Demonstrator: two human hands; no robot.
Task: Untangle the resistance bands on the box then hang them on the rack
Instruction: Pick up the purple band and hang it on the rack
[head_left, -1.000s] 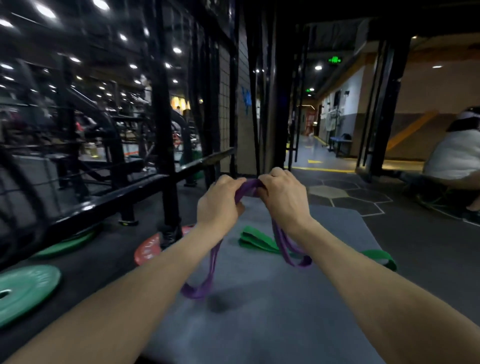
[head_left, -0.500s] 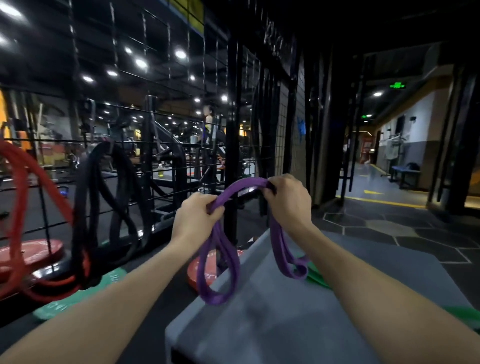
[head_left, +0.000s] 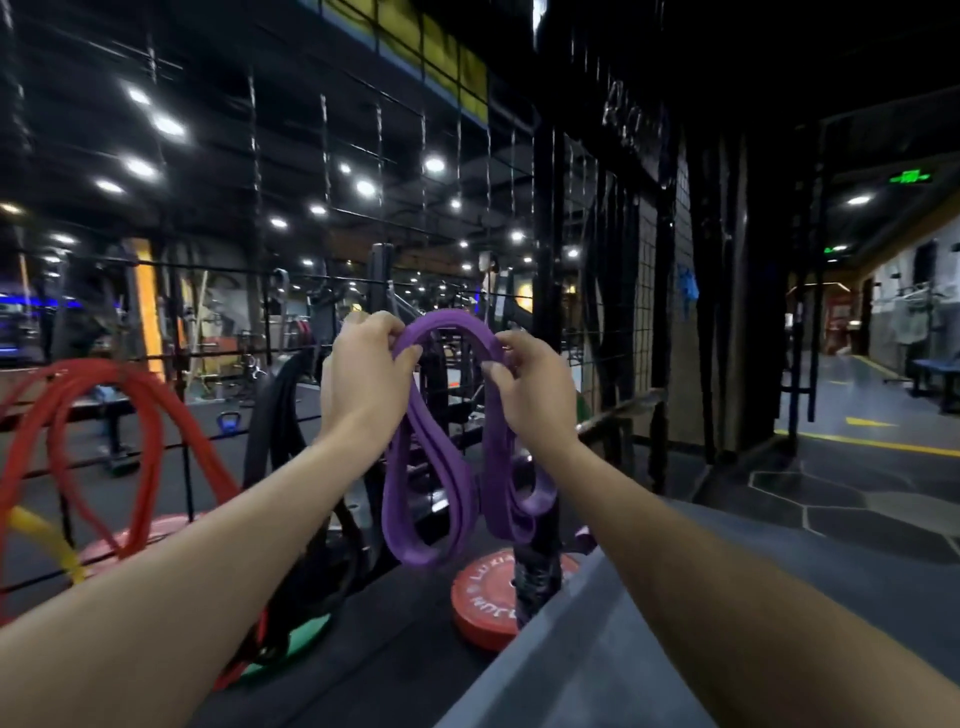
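In the head view, your left hand (head_left: 363, 379) and right hand (head_left: 535, 392) each pinch the top of the purple band (head_left: 441, 467) at mid-frame, fingers curled round it, holding it up in front of the wire rack (head_left: 322, 280). Expect it to be light, limp and stretchy — it sags into loops under its own weight, so it will likely swing as you lift. Take it where you have it now, at the arch on top, and keep that arch spread to slip it over a hook. It looks like a flat, matte purple strip doubled into several hanging loops — two bunches, lower centre. The grey box (head_left: 623, 649) sits at lower right; red bands (head_left: 150, 431) hang on the rack at left.
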